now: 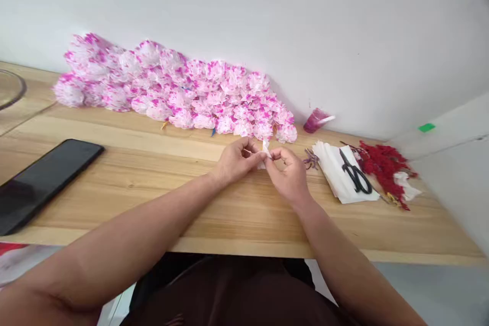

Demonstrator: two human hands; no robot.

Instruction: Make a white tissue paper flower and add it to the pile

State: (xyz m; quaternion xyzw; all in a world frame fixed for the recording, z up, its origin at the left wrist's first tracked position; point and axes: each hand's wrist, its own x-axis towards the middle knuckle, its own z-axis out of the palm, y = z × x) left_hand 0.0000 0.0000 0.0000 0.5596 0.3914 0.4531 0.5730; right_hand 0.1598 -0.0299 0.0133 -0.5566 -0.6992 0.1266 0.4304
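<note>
phone [49, 181] cut off, white piece [266, 148] partly hidden

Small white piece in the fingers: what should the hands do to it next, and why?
Perhaps the right hand should gently fold the small white piece while the left hand steadies it: both hands meet at it, it looks thin and soft, and the scissors lie out of hand.

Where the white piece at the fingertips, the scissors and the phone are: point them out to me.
White piece [266, 146]: head view, on its upper end, above the fingertips.
Scissors [350, 169]: head view, on the middle, between blades and handle loops.
Phone [49, 183]: head view, on the middle of its dark face.
</note>
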